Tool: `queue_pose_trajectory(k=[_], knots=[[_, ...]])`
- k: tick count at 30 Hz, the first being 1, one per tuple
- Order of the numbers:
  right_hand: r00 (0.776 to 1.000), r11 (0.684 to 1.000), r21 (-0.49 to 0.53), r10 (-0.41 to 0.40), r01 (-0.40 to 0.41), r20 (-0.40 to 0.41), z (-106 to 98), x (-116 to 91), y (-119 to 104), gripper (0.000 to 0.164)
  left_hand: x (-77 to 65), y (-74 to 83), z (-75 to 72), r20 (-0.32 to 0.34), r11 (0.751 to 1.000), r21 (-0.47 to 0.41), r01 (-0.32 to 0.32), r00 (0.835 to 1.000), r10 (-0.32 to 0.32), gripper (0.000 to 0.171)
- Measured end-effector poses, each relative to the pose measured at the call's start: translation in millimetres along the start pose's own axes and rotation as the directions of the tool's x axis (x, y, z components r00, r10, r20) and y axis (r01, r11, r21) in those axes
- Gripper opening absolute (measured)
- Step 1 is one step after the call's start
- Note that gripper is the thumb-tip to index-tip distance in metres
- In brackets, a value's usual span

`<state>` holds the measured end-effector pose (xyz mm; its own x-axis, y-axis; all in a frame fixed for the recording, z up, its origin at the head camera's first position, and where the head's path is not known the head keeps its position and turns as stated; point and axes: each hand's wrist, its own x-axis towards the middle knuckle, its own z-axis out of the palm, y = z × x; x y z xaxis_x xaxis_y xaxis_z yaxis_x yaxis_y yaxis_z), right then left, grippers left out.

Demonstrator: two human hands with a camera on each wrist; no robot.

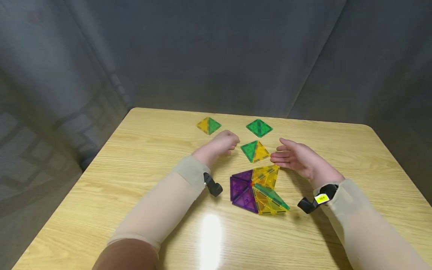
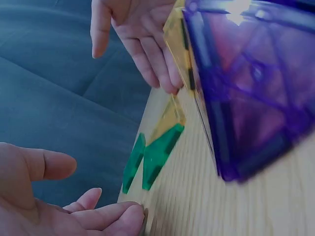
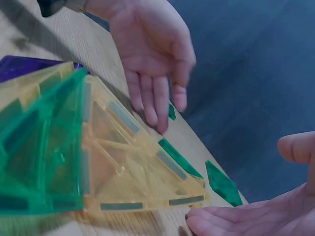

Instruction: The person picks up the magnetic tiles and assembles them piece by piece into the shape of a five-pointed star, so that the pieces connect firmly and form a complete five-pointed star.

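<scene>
Resting on a wood-grained tabletop point(image 1: 152, 146), translucent triangular tiles point(image 1: 248, 199) seem plastic.

Table point(image 1: 152, 150): tile cluster point(image 1: 237, 189), 3 tile diamonds point(image 1: 259, 128)

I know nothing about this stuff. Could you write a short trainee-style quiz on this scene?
1. True or false: the left hand and the right hand are both empty.
2. In the head view, which colour forms the left side of the tile build: (a) yellow, (b) purple, (c) green?
3. How many flat diamonds lie beyond the tile build?

Key: 1. true; 2. b; 3. three.
</scene>
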<state>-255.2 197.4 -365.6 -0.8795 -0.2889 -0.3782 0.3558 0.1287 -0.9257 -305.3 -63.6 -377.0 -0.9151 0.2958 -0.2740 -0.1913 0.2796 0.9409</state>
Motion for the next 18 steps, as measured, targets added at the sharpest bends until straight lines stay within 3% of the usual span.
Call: queue_pose_trajectory(k=[5,7,11,18], knots=[[1.000,1.000,0.024,0.012,-0.012,-0.009,1.9,-0.5,0.8,0.086,7.4,3.7,9.9,0.026,1.000,-0.023,-0.010,1.000,0.011,0.015],[1.000,0.999,0.042,0.012,-0.012,-0.003,2.0,0.0,2.0,0.086,7.1,4.9,12.6,0.002,0.999,-0.036,0.010,1.000,-0.010,0.016],[1.000,0.994,0.107,0.005,-0.007,0.017,1.3,2.0,4.2,0.085,3.0,6.9,15.0,-0.033,0.994,-0.097,0.053,0.998,-0.056,0.043],[1.000,0.980,0.199,-0.008,0.002,0.028,-0.7,4.4,7.2,0.081,-0.1,6.2,14.7,-0.117,0.988,-0.140,0.071,0.989,-0.088,0.055]])
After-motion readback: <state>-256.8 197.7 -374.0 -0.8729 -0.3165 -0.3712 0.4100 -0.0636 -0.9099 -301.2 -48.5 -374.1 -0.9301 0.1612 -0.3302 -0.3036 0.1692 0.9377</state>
